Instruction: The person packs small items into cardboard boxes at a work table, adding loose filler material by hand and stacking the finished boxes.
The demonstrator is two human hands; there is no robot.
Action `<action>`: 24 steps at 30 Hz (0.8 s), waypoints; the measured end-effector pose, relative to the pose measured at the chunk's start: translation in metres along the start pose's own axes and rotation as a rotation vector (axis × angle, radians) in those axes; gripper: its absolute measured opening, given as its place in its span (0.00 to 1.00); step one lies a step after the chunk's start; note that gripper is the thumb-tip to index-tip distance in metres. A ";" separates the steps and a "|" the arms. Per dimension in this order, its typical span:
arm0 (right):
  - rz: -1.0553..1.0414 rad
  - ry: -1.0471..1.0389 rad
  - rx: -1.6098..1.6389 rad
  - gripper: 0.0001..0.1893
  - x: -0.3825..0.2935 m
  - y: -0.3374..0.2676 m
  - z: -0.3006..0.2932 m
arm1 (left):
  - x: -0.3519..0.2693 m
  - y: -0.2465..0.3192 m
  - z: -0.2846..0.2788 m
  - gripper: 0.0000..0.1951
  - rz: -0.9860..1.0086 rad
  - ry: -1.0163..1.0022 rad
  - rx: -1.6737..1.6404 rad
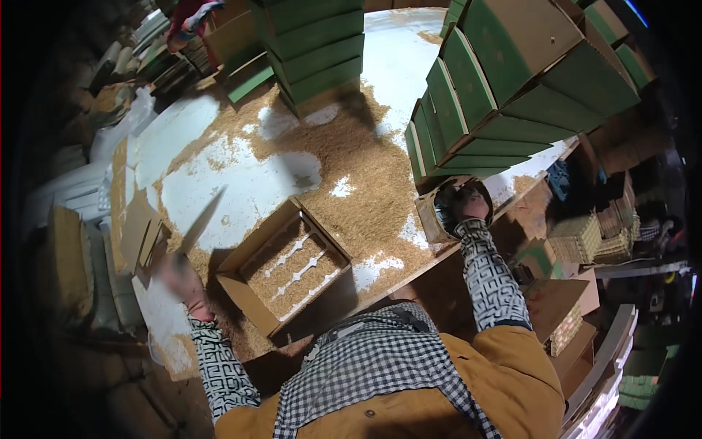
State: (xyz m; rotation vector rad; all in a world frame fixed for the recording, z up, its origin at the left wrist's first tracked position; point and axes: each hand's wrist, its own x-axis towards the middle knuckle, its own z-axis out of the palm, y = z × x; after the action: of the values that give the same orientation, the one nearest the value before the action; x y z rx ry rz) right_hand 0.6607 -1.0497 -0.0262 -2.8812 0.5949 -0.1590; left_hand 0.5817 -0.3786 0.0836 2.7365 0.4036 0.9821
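Observation:
In front of me an open cardboard box (254, 308) stands tilted to my view. White strips of an insert (299, 273) show among tan, husk-like loose filling inside it. My left hand (184, 282), blurred, is left of the box beside upright cardboard pieces (143, 233). A thin grey-brown shape (205, 217) rises by its fingers; I cannot tell whether it is held or a shadow. My right hand (473, 203) reaches into the dark mouth of a small worn container (433, 222) at the table edge. Its fingers are hidden in shadow there.
Stacked green cartons (471, 93) rise just beyond my right hand, and another stack (323, 60) stands farther back. Loose tan filling (362, 164) covers much of the white tabletop (214, 192). A person's gloved hand (203, 15) is at the far left. Egg-tray-like stacks (576, 238) sit at right.

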 end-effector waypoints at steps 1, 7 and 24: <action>-0.138 0.100 -0.052 0.16 -0.006 0.000 -0.015 | -0.007 0.010 -0.003 0.13 0.069 0.016 0.012; -0.305 0.360 0.362 0.11 -0.022 0.003 -0.076 | -0.066 0.066 -0.038 0.13 0.059 0.086 0.013; -1.356 -0.342 0.161 0.32 -0.135 -0.275 -0.074 | -0.078 0.143 -0.077 0.16 0.174 0.074 -0.273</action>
State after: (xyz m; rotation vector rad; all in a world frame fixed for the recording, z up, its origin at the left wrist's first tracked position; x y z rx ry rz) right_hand 0.6314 -0.7599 0.0951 -2.5030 -1.3622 0.1052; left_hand 0.5004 -0.5308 0.1366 2.5245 0.0365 1.0936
